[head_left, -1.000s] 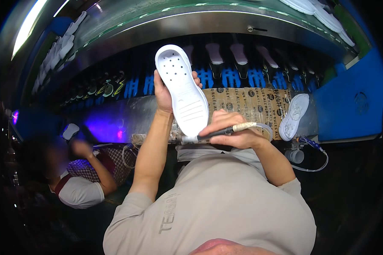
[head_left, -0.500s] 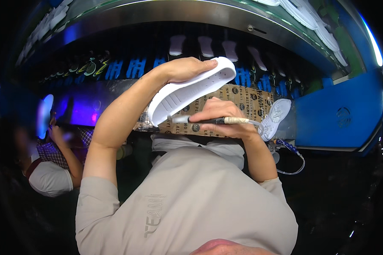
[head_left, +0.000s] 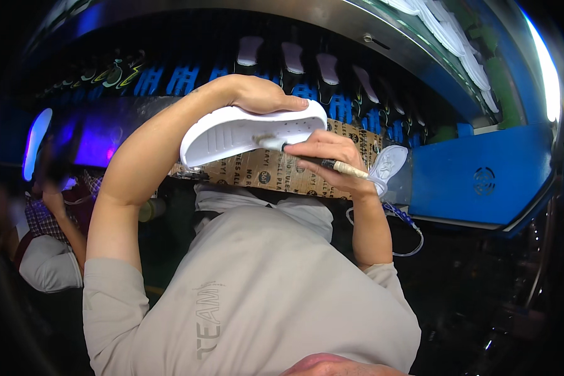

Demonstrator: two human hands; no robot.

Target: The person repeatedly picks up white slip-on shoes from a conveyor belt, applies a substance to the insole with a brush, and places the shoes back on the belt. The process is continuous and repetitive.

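Observation:
My left hand [head_left: 266,98] is closed on the far edge of a white shoe sole [head_left: 216,139], thumb along its rim. The sole is tilted so its hollow inner side faces me, showing ridges and small holes. In my right hand [head_left: 332,153] is a brush [head_left: 328,164] with a dark handle, pale wrapping and a thin tube at its rear end. Its bristle end lies over the middle of the sole's inside; whether it touches there is hard to tell. A second white sole [head_left: 390,163] lies right of my right hand.
Printed brown cardboard [head_left: 244,172] covers the bench below my hands. Beyond it hang several pale pinkish soles [head_left: 293,57] above blue holders [head_left: 183,80]. A metal ledge arches overhead. A blue panel [head_left: 464,182] stands at right; another person [head_left: 50,263] works at left.
The brush has moved from the sole's near left end, up over its inner middle. The sole has shifted left and turned a little flatter. The whole view has swung slightly.

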